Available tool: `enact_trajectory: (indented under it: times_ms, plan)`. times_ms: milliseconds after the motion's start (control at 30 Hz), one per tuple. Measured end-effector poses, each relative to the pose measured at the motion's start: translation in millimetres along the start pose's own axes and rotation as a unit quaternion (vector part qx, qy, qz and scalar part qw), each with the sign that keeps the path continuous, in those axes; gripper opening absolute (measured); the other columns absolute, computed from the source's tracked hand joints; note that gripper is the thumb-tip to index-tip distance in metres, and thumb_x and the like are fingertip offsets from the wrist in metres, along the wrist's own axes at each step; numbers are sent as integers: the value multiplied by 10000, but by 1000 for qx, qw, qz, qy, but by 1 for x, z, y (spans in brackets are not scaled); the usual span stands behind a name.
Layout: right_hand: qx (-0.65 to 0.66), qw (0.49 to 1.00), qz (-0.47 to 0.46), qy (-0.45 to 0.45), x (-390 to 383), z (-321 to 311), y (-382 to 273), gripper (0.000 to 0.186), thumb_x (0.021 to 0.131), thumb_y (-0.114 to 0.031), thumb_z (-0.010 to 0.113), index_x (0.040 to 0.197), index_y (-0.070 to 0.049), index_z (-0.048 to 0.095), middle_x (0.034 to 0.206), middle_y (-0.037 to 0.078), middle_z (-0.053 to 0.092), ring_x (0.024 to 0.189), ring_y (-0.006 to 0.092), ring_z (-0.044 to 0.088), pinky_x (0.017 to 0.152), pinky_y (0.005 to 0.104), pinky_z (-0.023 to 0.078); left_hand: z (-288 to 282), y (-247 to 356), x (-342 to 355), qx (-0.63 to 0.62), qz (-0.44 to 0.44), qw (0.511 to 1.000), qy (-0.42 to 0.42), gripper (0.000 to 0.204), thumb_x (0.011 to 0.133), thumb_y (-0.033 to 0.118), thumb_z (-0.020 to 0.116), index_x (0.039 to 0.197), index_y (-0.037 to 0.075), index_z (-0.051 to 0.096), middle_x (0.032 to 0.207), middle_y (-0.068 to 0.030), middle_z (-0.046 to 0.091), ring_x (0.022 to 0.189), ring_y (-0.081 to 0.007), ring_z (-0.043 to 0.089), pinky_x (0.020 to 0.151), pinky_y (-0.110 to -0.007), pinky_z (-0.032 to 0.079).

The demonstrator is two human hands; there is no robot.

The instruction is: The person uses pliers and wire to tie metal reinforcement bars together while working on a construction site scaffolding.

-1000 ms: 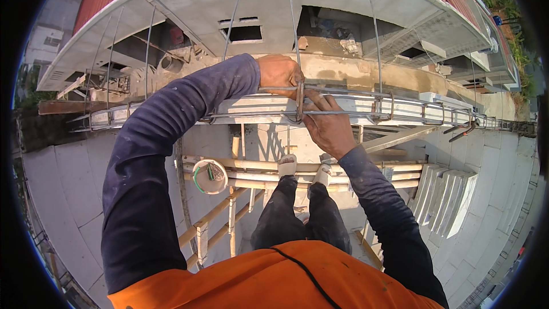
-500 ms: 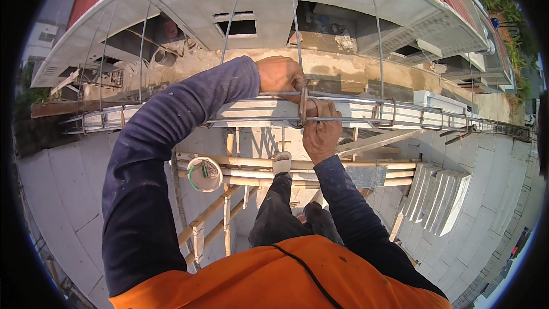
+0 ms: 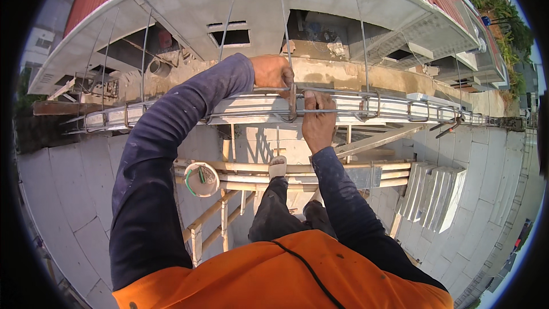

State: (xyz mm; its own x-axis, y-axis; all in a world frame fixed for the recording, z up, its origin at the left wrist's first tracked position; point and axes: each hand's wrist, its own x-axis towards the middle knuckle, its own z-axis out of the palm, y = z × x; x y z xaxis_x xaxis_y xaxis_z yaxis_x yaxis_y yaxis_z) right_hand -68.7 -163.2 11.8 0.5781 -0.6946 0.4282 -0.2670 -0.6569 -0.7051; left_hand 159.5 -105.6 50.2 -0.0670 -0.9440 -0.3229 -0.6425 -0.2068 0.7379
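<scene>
A long cage of steel rebar point(image 3: 246, 111) runs across in front of me along the top of a pale block wall. A rusty rectangular stirrup point(image 3: 293, 103) stands around its bars between my hands. My left hand point(image 3: 272, 72) reaches over from the far side, fingers curled down and closed at the stirrup's upper left edge; its fingertips are partly hidden. Just right of the stirrup, my right hand point(image 3: 319, 123) is closed on the rebar, with the thumb up against the upper bars and the fingers bent. Any thin tie wire is too small to make out.
Below are bamboo scaffold poles point(image 3: 246, 167), my sandalled foot point(image 3: 278, 167) and a white bucket point(image 3: 202, 179). Stacked pale blocks point(image 3: 434, 197) stand at right. A dark pincer-like tool point(image 3: 450, 126) hangs on the cage. Upright rods point(image 3: 362, 40) rise before a grey building point(image 3: 189, 8).
The view has shifted slightly. My right hand has drawn back a little from the stirrup, its thumb now raised along the bars. My left hand stays at the stirrup's upper edge.
</scene>
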Motion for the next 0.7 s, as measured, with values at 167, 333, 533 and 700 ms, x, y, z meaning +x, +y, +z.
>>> enact_trajectory:
  times_ms: [167, 333, 533, 700]
  plan:
    - [-19, 995, 75, -65, 4, 0, 13, 331, 1063, -324, 592, 1035, -13, 701, 812, 186, 688, 742, 417, 656, 703, 480, 503, -9, 11, 18, 45, -16, 996, -73, 306, 764, 170, 869, 1037, 55, 795, 907, -101, 776, 859, -231, 707, 800, -379, 545]
    - [-31, 987, 119, -101, 23, -9, -3, 297, 1010, -357, 636, 939, -72, 679, 731, 190, 684, 731, 430, 692, 676, 513, 514, -11, 12, 20, 35, -89, 992, -82, 337, 772, 124, 852, 1101, 82, 792, 979, -51, 771, 925, -220, 691, 812, -367, 536]
    - [-17, 988, 90, -125, 26, -13, 17, 316, 994, -396, 654, 990, -80, 640, 744, 190, 691, 745, 434, 694, 683, 509, 530, -35, 33, 26, -108, -189, 973, -76, 301, 881, 265, 708, 1122, 110, 799, 972, 0, 733, 904, -107, 638, 726, -284, 508]
    - [-70, 986, 44, -146, 26, -8, 38, 262, 1012, -343, 621, 1008, -87, 674, 931, 168, 730, 818, 406, 709, 725, 497, 552, -23, 43, 52, -49, -252, 956, -144, 378, 797, 389, 838, 1082, 144, 798, 1039, 2, 720, 956, -149, 640, 798, -345, 554]
